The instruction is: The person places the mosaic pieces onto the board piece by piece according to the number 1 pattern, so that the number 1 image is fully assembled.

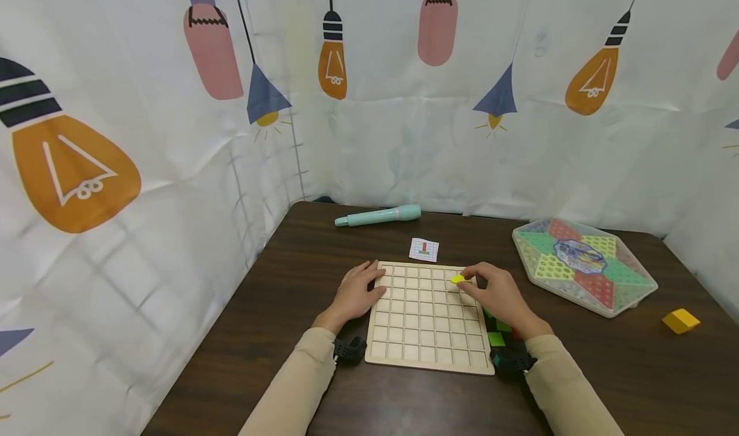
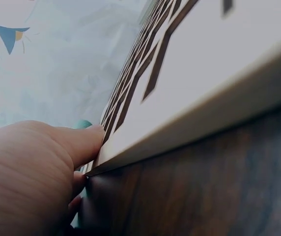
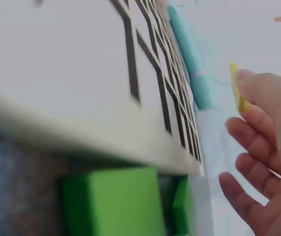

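A pale wooden board (image 1: 426, 320) with a grid of square recesses lies flat on the dark table. At its left edge rests my left hand (image 1: 353, 296), fingers spread near the far corner, thumb on the rim in the left wrist view. My right hand (image 1: 501, 297) pinches a thin yellow piece (image 1: 457, 279) between thumb and index finger, over the board's far right part. The other fingers of that hand are loosely bent in the right wrist view. Green blocks (image 3: 126, 201) lie along the board's right edge, partly hidden by my right arm in the head view.
Beyond the board lies a small printed card (image 1: 424, 249). A turquoise microphone-shaped object (image 1: 378, 216) is near the table's back edge. At the right sit a hexagonal star-patterned game box (image 1: 583, 263) and a yellow block (image 1: 681, 320). Patterned curtains (image 1: 381, 147) hang behind.
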`<state>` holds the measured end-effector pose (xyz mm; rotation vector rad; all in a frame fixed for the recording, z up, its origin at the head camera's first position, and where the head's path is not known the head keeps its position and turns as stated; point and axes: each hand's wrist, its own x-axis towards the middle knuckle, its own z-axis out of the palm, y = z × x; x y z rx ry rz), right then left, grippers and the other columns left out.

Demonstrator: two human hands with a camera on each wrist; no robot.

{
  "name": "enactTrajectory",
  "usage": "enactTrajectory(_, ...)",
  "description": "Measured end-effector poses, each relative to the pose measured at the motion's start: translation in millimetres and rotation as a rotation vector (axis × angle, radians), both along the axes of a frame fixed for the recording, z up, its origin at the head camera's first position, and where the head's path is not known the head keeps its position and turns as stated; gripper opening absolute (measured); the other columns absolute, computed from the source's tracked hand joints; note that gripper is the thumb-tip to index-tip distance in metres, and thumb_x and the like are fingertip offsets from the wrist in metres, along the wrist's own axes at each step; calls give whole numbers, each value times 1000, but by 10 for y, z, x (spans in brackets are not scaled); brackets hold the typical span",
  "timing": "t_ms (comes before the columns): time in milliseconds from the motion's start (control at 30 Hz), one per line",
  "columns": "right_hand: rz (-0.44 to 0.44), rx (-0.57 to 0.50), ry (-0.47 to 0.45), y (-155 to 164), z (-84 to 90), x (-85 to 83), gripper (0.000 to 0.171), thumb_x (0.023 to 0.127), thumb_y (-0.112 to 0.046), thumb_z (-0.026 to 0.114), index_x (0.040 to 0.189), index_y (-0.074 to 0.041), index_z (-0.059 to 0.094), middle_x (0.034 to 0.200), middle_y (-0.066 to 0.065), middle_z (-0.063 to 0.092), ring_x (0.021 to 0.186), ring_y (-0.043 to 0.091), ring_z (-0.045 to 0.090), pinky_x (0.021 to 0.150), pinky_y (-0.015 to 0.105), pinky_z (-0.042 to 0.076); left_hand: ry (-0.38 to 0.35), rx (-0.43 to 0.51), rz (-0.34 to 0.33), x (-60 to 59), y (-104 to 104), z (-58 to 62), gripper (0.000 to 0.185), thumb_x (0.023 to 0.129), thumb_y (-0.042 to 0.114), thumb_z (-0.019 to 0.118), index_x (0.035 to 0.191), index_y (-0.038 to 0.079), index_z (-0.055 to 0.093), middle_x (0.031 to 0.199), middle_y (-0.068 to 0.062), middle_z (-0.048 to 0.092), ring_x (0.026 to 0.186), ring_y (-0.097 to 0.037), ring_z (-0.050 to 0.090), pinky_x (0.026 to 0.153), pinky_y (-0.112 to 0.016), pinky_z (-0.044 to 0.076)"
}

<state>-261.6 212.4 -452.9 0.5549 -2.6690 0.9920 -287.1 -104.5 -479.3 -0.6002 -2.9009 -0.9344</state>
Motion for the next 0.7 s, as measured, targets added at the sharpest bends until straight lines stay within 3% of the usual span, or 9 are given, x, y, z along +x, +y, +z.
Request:
enactTrajectory(400,40,-2,-51,-260,110,-161,23,83,-38,64,101,-23,64,100,-5,61,91,16,55,77,37,49,40,11,-31,-72,72,10,42,90,30,55,131,18,51,145,-3,33,135,-23,22,108,-49,13)
enactTrajectory(700,42,2,-134,-522,-34,-328,21,83,-34,65,101,-23,65,93,-9,61,87,14,57,77,32,50,45,-4,-20,-43,32,0,42,91,31,55,131,17,51,144,-3,33,134,-24,23,108,-50,14)
